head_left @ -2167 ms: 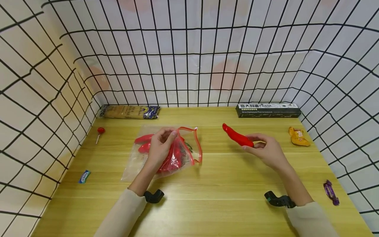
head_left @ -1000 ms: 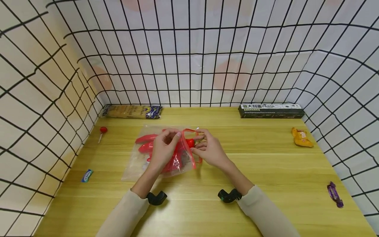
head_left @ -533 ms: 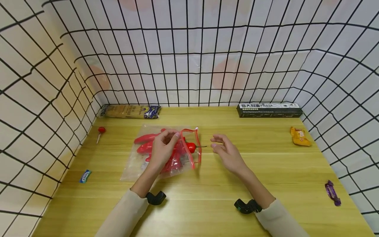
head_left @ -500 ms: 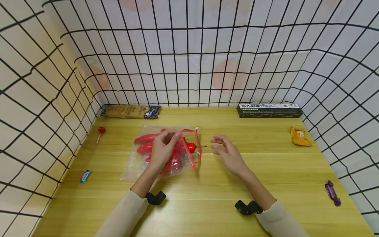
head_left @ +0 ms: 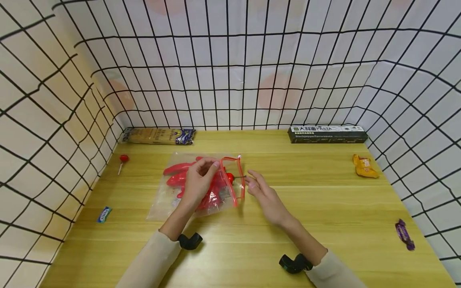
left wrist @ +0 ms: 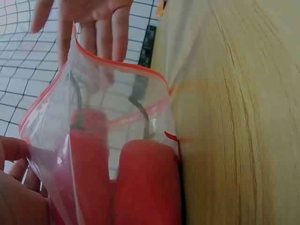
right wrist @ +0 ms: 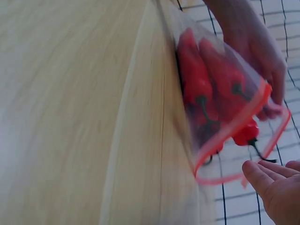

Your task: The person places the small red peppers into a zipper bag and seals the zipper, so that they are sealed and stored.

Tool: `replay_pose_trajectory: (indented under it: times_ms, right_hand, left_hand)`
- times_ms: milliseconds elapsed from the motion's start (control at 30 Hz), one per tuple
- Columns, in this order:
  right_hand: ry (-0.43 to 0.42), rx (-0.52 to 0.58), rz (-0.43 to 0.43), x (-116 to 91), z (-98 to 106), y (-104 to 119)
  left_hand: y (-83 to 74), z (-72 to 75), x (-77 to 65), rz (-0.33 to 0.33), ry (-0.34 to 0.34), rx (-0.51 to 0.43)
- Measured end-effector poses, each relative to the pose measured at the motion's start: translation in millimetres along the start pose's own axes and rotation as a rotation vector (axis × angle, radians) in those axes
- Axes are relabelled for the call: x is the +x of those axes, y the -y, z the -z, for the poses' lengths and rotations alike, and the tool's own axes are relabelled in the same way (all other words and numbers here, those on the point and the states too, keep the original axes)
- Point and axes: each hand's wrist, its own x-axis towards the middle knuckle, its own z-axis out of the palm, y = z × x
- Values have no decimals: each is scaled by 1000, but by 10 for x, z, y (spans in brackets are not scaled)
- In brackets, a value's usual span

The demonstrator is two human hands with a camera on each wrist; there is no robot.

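A clear zip bag (head_left: 161,205) with a red rim lies on the table, several red chili peppers (head_left: 176,180) inside it. My left hand (head_left: 196,180) pinches the upper edge of the bag's mouth, which gapes toward the right. Just inside that mouth is the head of one chili pepper (right wrist: 246,133), its dark stem poking out past the rim. My right hand (head_left: 268,200) is at the opening with fingers extended, fingertips right at this stem. In the left wrist view, two chili peppers (left wrist: 147,183) show through the film, stems toward the mouth.
At the back lie a noodle packet (head_left: 155,136) on the left and a black pasta box (head_left: 327,135) on the right. A lollipop (head_left: 123,159) and a blue wrapped candy (head_left: 104,215) are at left; yellow (head_left: 365,166) and purple (head_left: 405,235) wrapped candies at right. Black wire mesh surrounds the table.
My right hand brought a chili pepper into the bag's mouth, let go and drew back, then returned to its stem. The chili pepper is slightly deeper inside. My left hand keeps pinching the bag.
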Motion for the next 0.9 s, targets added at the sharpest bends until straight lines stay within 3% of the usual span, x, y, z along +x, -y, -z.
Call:
replay_pose_trajectory:
  times_ms: [133, 267, 600, 767, 900]
  right_hand:
    - [12, -53, 32, 46, -123, 61]
    - [-32, -80, 45, 66, -163, 62]
    - [-122, 5, 63, 19, -91, -1]
    - [-98, 70, 116, 80, -149, 6]
    - [-63, 59, 117, 157, -266, 23]
  left_hand:
    - [-14, 9, -6, -12, -9, -14]
    - [-27, 19, -6, -16, -20, -20]
    - [-27, 40, 12, -33, -25, -18]
    - [-34, 36, 7, -35, -24, -22]
    - [-51, 31, -1, -28, -22, -24]
